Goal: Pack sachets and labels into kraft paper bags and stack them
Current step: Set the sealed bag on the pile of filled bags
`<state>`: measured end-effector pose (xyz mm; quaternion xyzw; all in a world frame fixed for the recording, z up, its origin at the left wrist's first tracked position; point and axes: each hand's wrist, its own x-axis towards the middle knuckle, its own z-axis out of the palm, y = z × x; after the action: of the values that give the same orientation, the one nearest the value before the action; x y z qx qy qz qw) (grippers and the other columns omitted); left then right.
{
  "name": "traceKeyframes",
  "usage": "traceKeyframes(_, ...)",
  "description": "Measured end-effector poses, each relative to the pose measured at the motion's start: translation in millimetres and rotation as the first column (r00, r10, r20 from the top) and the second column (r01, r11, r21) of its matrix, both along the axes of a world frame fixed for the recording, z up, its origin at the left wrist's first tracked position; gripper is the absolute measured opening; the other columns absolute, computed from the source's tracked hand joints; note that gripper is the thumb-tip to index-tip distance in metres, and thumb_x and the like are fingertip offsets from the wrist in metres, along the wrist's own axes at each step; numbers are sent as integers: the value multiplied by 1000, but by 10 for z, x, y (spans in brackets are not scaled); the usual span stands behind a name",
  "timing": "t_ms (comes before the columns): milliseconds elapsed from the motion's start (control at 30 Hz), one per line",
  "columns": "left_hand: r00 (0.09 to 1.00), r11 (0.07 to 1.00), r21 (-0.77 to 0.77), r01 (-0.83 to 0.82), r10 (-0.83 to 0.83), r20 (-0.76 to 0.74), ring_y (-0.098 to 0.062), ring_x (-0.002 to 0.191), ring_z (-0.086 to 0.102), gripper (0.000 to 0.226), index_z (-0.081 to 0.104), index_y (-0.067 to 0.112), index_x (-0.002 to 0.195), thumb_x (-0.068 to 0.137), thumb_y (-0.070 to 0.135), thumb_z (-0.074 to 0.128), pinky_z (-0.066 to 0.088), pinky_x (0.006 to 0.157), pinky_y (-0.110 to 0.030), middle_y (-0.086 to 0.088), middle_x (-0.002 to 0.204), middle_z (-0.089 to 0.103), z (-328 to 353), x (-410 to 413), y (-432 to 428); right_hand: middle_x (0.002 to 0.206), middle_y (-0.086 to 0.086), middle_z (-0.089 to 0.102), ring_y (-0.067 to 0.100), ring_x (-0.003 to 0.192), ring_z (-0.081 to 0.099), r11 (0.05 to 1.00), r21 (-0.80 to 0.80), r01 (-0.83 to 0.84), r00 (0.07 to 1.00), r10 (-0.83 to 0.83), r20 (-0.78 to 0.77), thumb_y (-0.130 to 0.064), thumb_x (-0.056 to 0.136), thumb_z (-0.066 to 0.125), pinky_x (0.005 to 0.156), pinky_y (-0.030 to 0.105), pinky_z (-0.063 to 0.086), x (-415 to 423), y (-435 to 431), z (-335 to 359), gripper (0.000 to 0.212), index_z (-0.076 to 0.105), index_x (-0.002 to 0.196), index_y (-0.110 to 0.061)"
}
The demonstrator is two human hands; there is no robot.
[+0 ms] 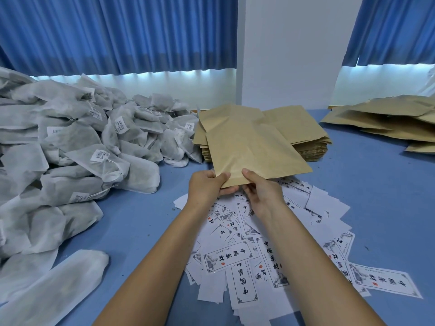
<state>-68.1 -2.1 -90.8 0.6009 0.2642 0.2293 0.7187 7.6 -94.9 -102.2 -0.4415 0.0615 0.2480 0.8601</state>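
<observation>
- Kraft-brown and matte, the paper bag in the person's hands is a flat, plain rectangle with no print on the face that shows. It has soft creases across its surface and a fold line near the far end.
- The bag is held in the air over the near edge of the labels, tilted so that its far end rises over the stack of flat bags behind it.
- The left hand pinches the bag's near left corner, with the thumb lying on top and the fingers curled underneath.
- The right hand grips the same near edge just beside the left, thumb on the upper face and fingers under the paper. Both hands are clamped on the bag.
- The stack of flat bags, in the same brown paper, sits on the blue table past the hands, with its layered edges showing on the right side.
- White labels with black Chinese characters, grey ink scenery and small red seals lie scattered and overlapping on the table beneath the forearms.
- A large heap of white sachets with greyish contents fills the left side of the table. Several carry small barcode stickers, and one lies apart at the near left corner.
- A loose pile of kraft bags lies overlapping at the far right of the table, well apart from the stack.
- Blue curtains hang behind the table on either side of a white wall.
</observation>
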Motion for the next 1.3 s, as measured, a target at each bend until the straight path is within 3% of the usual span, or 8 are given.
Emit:
traceKeyframes(167,1000,1000,7,-9,9,10,-19,54,70,11,63,-2,80,89,3,63,49,47,-13,-5,66,71,25,-11,-14,84,9,66,15,68,65,997,17,76,997,-76,26,12,78,69,61,21,55,23,-47,39,18,61,87,-1)
traceKeyframes(300,1000,1000,6,-7,7,13,-19,56,70,9,64,-3,84,89,4,63,50,48,-13,-7,71,71,29,-11,-25,88,10,66,18,76,65,998,26,61,998,-61,22,11,79,68,69,25,55,24,-53,51,17,61,89,0)
traceKeyframes(500,999,999,-4,-33,33,8,-18,58,71,8,64,0,83,89,5,64,53,52,-15,-13,83,72,6,-18,34,81,5,65,13,69,62,995,-16,99,994,-98,51,8,79,70,54,17,51,78,-108,63,16,61,79,-5)
traceKeyframes(700,1000,999,14,-30,30,0,-17,56,70,9,63,1,81,89,5,64,51,48,-14,-12,81,72,-12,2,28,83,3,65,12,73,62,996,-13,89,996,-88,25,7,80,69,63,20,51,108,-115,49,17,60,80,-7)
traceKeyframes(967,998,998,28,-49,50,-45,-20,65,72,9,65,0,87,89,9,65,44,63,-30,-9,79,74,-59,0,128,89,5,66,14,75,64,987,29,160,987,-161,7,10,78,70,57,22,53,203,-171,36,22,59,85,-8)
traceKeyframes(1100,997,997,55,-57,60,-51,-17,63,72,10,65,3,87,88,12,66,49,59,-28,-6,76,74,-75,12,152,93,4,66,15,83,64,984,50,170,985,-169,-24,5,81,70,61,22,54,220,-181,39,19,60,92,-7)
traceKeyframes(1233,995,996,73,-46,53,-87,-12,62,71,12,65,5,89,89,17,66,38,41,-22,-5,70,74,-97,6,206,84,4,64,14,69,62,962,-1,273,962,-273,-24,3,80,72,63,23,54,292,-233,44,19,57,77,-7)
traceKeyframes(1300,995,997,62,-47,52,-84,-13,62,72,13,65,3,90,88,16,66,41,50,-25,-5,69,73,-116,27,214,86,5,63,16,72,62,965,-40,259,966,-260,-7,2,81,72,67,24,54,313,-231,26,18,57,77,-7)
